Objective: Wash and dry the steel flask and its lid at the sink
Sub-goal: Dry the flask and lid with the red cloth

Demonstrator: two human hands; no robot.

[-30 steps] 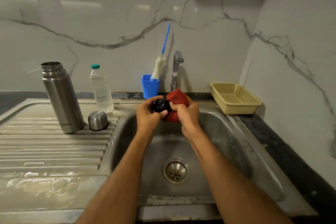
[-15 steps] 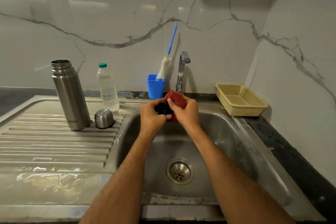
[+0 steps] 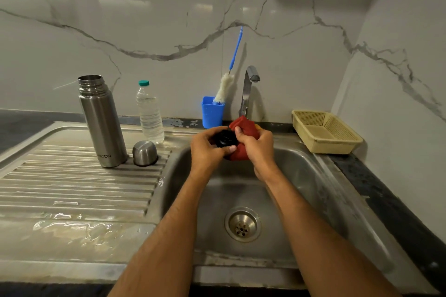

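Note:
The open steel flask point(image 3: 102, 123) stands upright on the ribbed drainboard point(image 3: 72, 183), and its steel cup lid point(image 3: 144, 153) sits upside down just to its right. Over the back of the sink basin point(image 3: 301, 188), my left hand point(image 3: 207, 149) grips a small black stopper lid point(image 3: 224, 139). My right hand point(image 3: 258, 149) holds a red cloth point(image 3: 245, 128) bunched against that stopper. Both hands hide most of the stopper.
A clear water bottle point(image 3: 150, 113) with a green cap stands behind the cup lid. A blue holder point(image 3: 212, 112) with a bottle brush point(image 3: 225, 88) sits left of the tap point(image 3: 248, 89). A yellow basket point(image 3: 325, 131) rests at the right. The drain point(image 3: 242, 224) lies below my hands.
My hands stay together over the sink while the right one shifts the red cloth slightly around the black stopper. The view has drifted a little; flask and cup lid stay put.

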